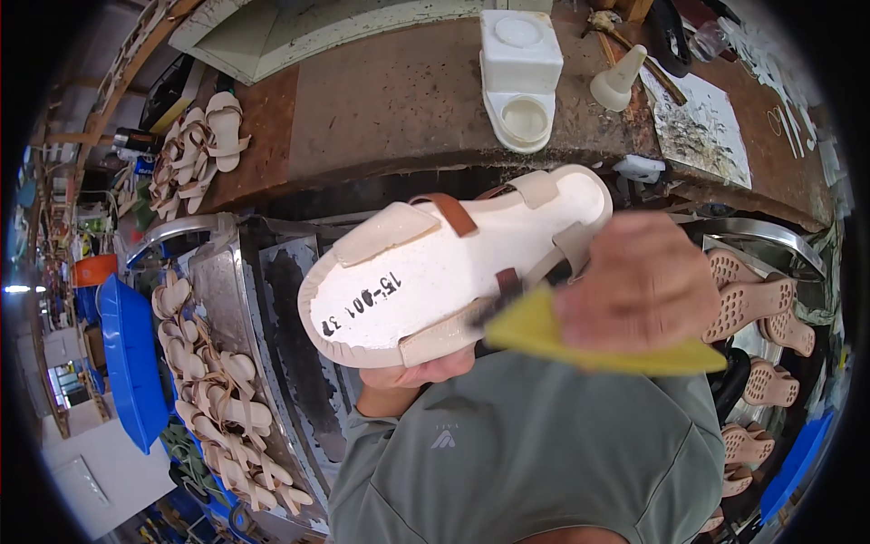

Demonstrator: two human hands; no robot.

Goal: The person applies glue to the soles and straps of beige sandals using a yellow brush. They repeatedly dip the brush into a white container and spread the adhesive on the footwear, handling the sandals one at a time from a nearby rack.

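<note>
In front of my chest, my left hand (421, 370) is closed under a beige sandal (408, 272), its fingers partly hidden beneath it. The sandal lies with its white underside up, the wide end at the left. Beige straps fold over its edges, and brown strap pieces show on both sides. My right hand (639, 286), smeared by motion, is wrapped round a yellow-handled brush (521, 331). Dark bristles at the brush's left end are close to the sandal's near edge; whether they touch it I cannot tell.
On the bench (390, 100) stand a white container with a round cup (521, 82) and a cone-shaped nozzle (619, 80), near a hammer (609, 27). Several sandals (227, 399) fill the left rack; soles with holes (752, 299) sit at the right. A blue tray (131, 363) stands far left.
</note>
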